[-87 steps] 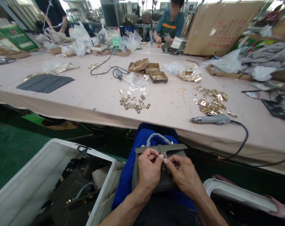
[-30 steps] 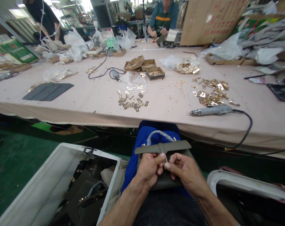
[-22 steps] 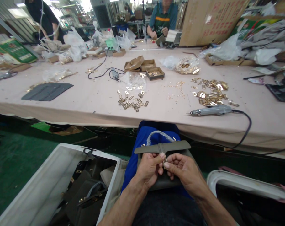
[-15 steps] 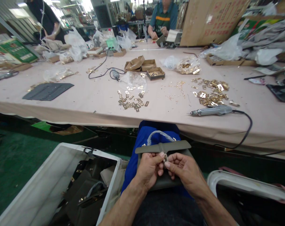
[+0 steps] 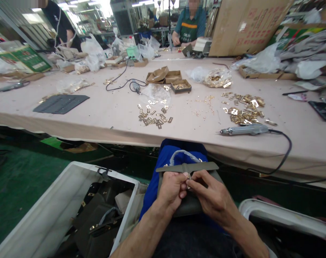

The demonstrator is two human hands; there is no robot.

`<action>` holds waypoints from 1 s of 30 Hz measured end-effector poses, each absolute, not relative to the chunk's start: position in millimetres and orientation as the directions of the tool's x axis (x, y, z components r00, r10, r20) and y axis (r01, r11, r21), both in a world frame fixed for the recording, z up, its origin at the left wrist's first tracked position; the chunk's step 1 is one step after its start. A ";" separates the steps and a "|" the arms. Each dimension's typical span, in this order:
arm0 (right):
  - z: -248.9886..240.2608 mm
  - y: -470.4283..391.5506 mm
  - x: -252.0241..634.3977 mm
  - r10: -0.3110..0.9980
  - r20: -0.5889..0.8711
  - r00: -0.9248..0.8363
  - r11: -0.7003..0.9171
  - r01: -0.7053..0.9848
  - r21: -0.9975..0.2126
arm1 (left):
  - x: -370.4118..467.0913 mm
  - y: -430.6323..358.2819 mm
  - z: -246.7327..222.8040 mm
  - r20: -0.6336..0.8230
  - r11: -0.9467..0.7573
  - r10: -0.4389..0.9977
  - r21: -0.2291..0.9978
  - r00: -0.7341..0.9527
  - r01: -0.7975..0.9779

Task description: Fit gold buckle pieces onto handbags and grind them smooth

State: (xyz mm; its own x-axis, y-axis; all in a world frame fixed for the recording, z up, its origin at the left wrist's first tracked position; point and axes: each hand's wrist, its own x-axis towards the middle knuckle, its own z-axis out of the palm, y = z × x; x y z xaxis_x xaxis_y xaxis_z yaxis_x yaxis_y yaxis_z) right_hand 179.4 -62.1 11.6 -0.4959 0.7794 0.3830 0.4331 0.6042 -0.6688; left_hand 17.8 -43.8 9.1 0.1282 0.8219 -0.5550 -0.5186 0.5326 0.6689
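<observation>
An olive-grey handbag (image 5: pixel 188 209) rests on my lap over blue cloth (image 5: pixel 149 193), its flap (image 5: pixel 200 166) toward the table and its handle (image 5: pixel 184 153) wrapped in clear plastic. Below the flap's middle, my left hand (image 5: pixel 173 186) pinches a small gold metal clasp piece (image 5: pixel 189 182). From the other side, my right hand (image 5: pixel 209 190) has thumb and finger closed on the same piece. The fingertips partly hide it.
A table (image 5: pixel 119 111) spans the view, bearing gold fittings (image 5: pixel 245 109), an electric screwdriver (image 5: pixel 243 129) and small cardboard boxes (image 5: pixel 181 86). A white bin (image 5: pixel 52 200) of bags stands at lower left. A person (image 5: pixel 191 27) sits across.
My right hand has shifted its fingers on the clasp piece, with the back of the hand turned up more. The view has shifted slightly, moving the table items a little to the right.
</observation>
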 end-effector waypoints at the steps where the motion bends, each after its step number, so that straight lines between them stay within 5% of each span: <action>1: 11.8 -57.1 179.5 0.754 0.414 -0.511 0.639 0.422 -0.643 | 17.5 -41.8 11.2 -0.576 0.550 0.806 0.640 0.140 -0.536; 4: 20.1 -38.4 177.3 0.755 0.456 -0.471 0.638 0.372 -0.674 | 19.2 -43.5 19.9 -0.613 0.615 0.759 0.563 0.220 -0.551; 6: 31.4 -23.8 176.5 0.810 0.424 -0.406 0.565 0.345 -0.750 | 21.6 -51.1 27.7 -0.583 0.601 0.786 0.645 0.205 -0.472; 9: 47.3 -2.7 178.9 0.883 0.295 -0.366 0.418 0.324 -0.849 | 23.3 -62.7 38.6 -0.331 0.314 0.941 0.930 -0.064 -0.189; 11: 52.0 8.5 181.5 0.904 0.178 -0.389 0.311 0.311 -0.898 | 22.2 -62.6 41.5 -0.090 0.093 0.976 0.996 -0.198 0.005; 13: 50.8 17.0 183.2 0.909 0.080 -0.409 0.217 0.301 -0.929 | 20.2 -54.2 38.8 -0.009 0.016 0.988 0.999 -0.156 0.045; 17: 35.5 28.4 183.0 0.917 -0.049 -0.396 0.070 0.280 -0.958 | 19.8 -28.2 21.0 -0.087 0.086 0.996 0.985 0.001 -0.147; 22: 16.3 36.0 181.8 0.927 -0.171 -0.333 -0.128 0.148 -0.981 | 28.3 -11.9 1.7 -0.192 0.145 0.975 0.931 -0.112 -0.334; 30: 10.8 42.7 179.2 0.957 -0.105 -0.270 -0.055 0.187 -0.981 | 31.8 -4.4 3.2 -0.251 0.207 0.962 0.930 -0.112 -0.303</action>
